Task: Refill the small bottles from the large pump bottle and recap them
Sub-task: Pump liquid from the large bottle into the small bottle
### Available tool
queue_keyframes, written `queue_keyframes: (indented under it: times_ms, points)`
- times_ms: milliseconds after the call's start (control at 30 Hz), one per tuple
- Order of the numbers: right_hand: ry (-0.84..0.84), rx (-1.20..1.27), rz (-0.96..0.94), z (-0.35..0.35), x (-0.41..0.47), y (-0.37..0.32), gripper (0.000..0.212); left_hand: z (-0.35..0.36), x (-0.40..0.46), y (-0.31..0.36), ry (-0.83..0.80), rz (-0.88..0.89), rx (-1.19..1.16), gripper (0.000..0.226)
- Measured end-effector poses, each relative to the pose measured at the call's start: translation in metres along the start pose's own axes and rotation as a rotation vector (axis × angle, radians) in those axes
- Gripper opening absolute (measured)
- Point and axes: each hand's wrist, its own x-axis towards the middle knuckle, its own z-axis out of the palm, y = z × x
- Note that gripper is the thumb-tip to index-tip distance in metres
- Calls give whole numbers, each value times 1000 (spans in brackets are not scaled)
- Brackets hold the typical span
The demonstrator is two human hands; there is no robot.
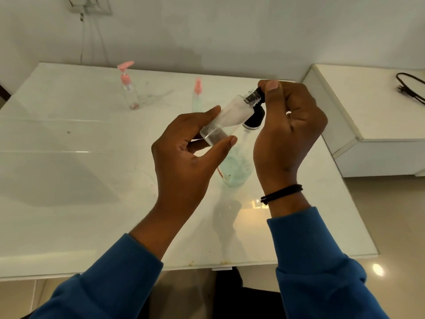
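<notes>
Bottle, small and clear, lies tilted above the large pump bottle, neck up toward the right hand, whose fingertips pinch at the black pump nozzle against its open mouth, while the left hand pinches its base.

The right hand hides most of the black cap; the cable at two o'clock is cut off.

A glossy white table stands against a white wall, tiled floor beside.
</notes>
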Motion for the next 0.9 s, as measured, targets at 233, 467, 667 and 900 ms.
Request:
queue_keyframes:
  times_ms: [233,467,667,900]
  points:
    - [10,-10,-11,0,-7,6,21,0,-2,0,-12,4,7,45]
    - [21,7,-9,1,-9,6,22,0,0,0,-3,8,37,46]
    - [8,-21,-10,-1,-2,0,19,0,-1,1,-4,-11,9,45]
    - [4,13,-3,1,-9,6,22,0,-2,-3,-2,13,24,45]
